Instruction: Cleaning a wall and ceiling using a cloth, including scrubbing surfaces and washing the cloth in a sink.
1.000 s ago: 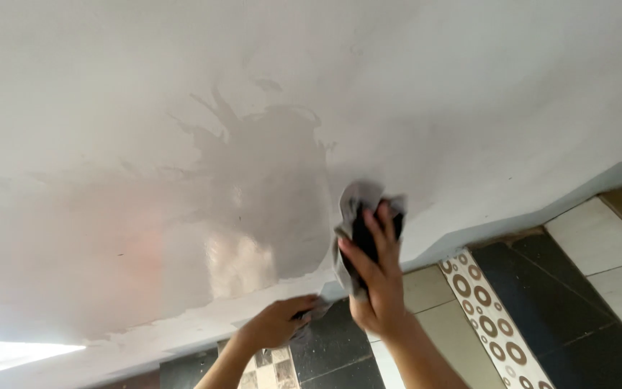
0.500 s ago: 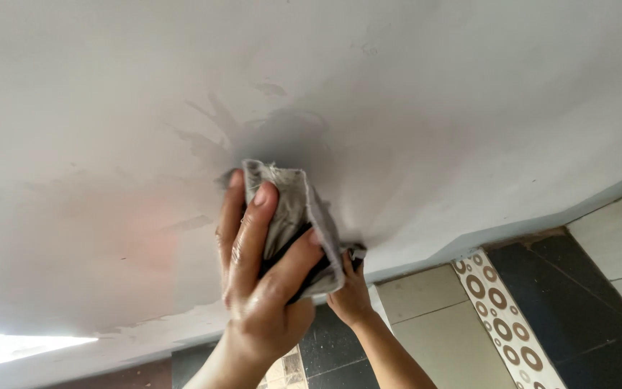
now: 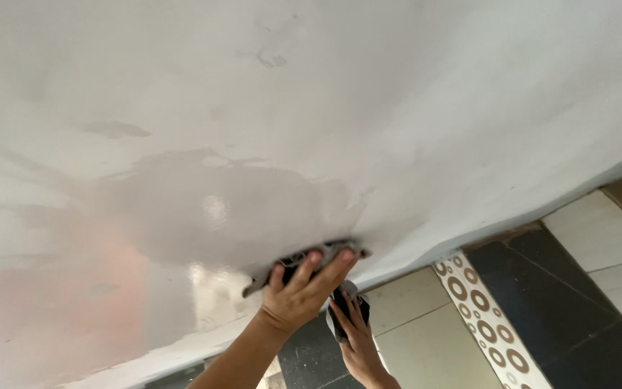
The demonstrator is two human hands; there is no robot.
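Head view, looking up at a white ceiling [image 3: 412, 94], with a darker, damp-looking patch [image 3: 203, 216] spread over its lower left part and catching a glint of light. Left hand [image 3: 298, 292] raised from the lower left, fingers laid long and a little apart over a grey pad [image 3: 304, 256], thumb hooked at its near edge, pressing it flat against the ceiling at the patch's lower right rim. Right hand [image 3: 354, 338] just below and behind, clear of the ceiling, fingers curled round a smaller dark scrap [image 3: 341, 301], pinched in close to the left wrist. Judged a rubbing stroke along the border between patch and dry surface. Calls next for even upward pressure, the pad kept flat so no edge folds under, and a sweep outward over the dry white beside the rim. No pot, bucket or tray anywhere in view, so nothing to tell of contents. Beyond the ceiling's edge, a tiled wall [image 3: 599, 238] in pale and dark squares, with a strip [image 3: 484, 317] of brown rings slanting down between them
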